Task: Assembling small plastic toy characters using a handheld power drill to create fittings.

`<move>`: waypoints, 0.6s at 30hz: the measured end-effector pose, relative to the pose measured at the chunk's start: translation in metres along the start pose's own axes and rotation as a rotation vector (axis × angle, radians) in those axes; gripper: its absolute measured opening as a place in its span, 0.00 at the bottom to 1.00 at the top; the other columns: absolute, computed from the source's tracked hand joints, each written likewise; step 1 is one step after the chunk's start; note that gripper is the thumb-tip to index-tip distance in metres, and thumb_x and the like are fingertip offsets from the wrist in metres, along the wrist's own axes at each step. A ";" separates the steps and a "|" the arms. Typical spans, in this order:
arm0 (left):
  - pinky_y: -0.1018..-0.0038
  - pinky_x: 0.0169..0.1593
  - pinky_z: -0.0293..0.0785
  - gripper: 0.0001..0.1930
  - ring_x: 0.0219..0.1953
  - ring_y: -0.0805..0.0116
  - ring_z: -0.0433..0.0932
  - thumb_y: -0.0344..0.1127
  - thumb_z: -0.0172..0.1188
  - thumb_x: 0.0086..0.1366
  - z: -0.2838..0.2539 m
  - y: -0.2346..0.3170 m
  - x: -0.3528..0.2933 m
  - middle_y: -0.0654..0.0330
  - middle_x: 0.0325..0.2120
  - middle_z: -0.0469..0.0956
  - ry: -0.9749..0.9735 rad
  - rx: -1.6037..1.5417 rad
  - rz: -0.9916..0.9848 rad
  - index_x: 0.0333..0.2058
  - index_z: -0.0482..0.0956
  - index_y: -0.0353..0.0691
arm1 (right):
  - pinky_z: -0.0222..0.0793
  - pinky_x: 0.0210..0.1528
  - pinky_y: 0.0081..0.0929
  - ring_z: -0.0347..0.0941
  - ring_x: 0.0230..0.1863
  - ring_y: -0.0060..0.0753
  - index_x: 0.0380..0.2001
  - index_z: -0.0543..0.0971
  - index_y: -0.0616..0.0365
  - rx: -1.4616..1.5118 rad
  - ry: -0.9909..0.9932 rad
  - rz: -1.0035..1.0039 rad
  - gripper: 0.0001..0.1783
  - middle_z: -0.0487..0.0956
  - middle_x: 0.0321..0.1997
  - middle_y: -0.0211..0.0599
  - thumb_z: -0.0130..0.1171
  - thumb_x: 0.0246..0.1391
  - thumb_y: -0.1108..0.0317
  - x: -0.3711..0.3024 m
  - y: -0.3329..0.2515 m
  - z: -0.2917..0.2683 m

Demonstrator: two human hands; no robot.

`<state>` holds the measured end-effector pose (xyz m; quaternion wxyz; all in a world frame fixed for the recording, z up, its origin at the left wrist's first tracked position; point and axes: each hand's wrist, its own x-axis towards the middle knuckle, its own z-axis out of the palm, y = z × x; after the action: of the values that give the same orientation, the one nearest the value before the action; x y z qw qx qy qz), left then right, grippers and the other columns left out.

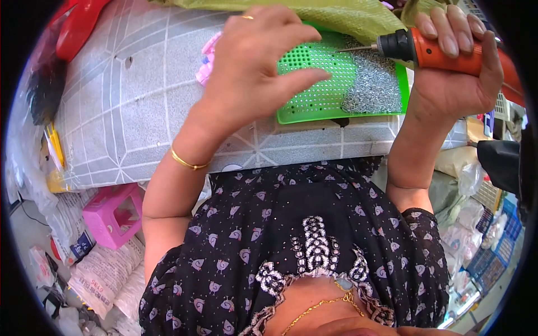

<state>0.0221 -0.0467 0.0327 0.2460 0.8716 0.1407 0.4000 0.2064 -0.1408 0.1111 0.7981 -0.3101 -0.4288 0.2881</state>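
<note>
My right hand (457, 73) is wrapped round an orange electric screwdriver (448, 55) with a black collar. Its thin bit points left, and the tip is over a bright green perforated tray (287, 119). Small silver screws (319, 84) stand in rows in many of the tray's holes. Loose screws (376, 78) lie heaped across the tray's right part. At the tray's left end my left hand (252, 70) hovers with thumb and fingers apart, seemingly holding nothing. Partly hidden behind that hand is a pink object (207, 61) with a bit of blue.
A grey patterned cloth (134, 112) covers the table. Olive-green sacking (347, 14) lies along the far side, and a red object (81, 31) sits at the far left. Below the table's left edge are a pink box (115, 215) and white bags (106, 274); blue baskets (490, 252) stand at right.
</note>
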 end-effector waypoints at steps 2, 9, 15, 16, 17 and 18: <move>0.72 0.43 0.71 0.16 0.38 0.61 0.78 0.36 0.75 0.48 0.006 0.004 0.003 0.58 0.34 0.80 -0.018 -0.007 0.011 0.35 0.84 0.38 | 0.68 0.30 0.24 0.65 0.20 0.20 0.35 0.71 0.56 0.052 0.023 -0.006 0.11 0.67 0.23 0.26 0.52 0.65 0.60 -0.002 -0.005 0.003; 0.69 0.37 0.65 0.08 0.30 0.62 0.76 0.35 0.71 0.51 0.020 0.013 0.020 0.61 0.26 0.77 -0.043 -0.027 0.129 0.27 0.81 0.40 | 0.71 0.29 0.28 0.67 0.20 0.22 0.35 0.71 0.56 0.140 0.065 -0.027 0.11 0.68 0.24 0.26 0.50 0.66 0.60 -0.009 -0.022 0.006; 0.66 0.35 0.65 0.07 0.27 0.59 0.73 0.28 0.70 0.52 0.004 0.016 0.031 0.58 0.21 0.74 -0.104 0.230 0.111 0.24 0.78 0.38 | 0.70 0.35 0.28 0.70 0.28 0.30 0.29 0.72 0.64 -0.229 -0.253 -0.141 0.17 0.70 0.25 0.35 0.47 0.65 0.60 0.005 -0.007 -0.042; 0.67 0.35 0.65 0.07 0.27 0.61 0.74 0.28 0.69 0.53 -0.002 0.012 0.033 0.59 0.22 0.75 -0.111 0.228 0.060 0.24 0.78 0.37 | 0.70 0.31 0.23 0.71 0.25 0.25 0.26 0.72 0.64 -0.144 -0.124 0.168 0.15 0.72 0.26 0.35 0.51 0.64 0.64 -0.001 -0.020 -0.034; 0.68 0.35 0.65 0.06 0.27 0.62 0.74 0.28 0.69 0.54 -0.002 0.011 0.044 0.59 0.23 0.76 -0.120 0.218 0.014 0.25 0.79 0.37 | 0.66 0.24 0.19 0.71 0.21 0.20 0.25 0.73 0.62 -0.101 -0.090 0.237 0.11 0.74 0.24 0.34 0.59 0.58 0.68 -0.004 -0.022 -0.037; 0.68 0.35 0.65 0.06 0.27 0.63 0.74 0.28 0.69 0.54 -0.003 0.015 0.061 0.59 0.23 0.76 -0.171 0.220 0.023 0.25 0.79 0.37 | 0.62 0.19 0.17 0.69 0.18 0.18 0.25 0.74 0.60 -0.028 -0.044 0.409 0.10 0.74 0.20 0.31 0.65 0.52 0.70 -0.005 -0.028 -0.038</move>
<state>0.0596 -0.0312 0.0803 0.1555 0.9257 0.1522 0.3093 0.2426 -0.1717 0.1128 0.7092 -0.3954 -0.3781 0.4447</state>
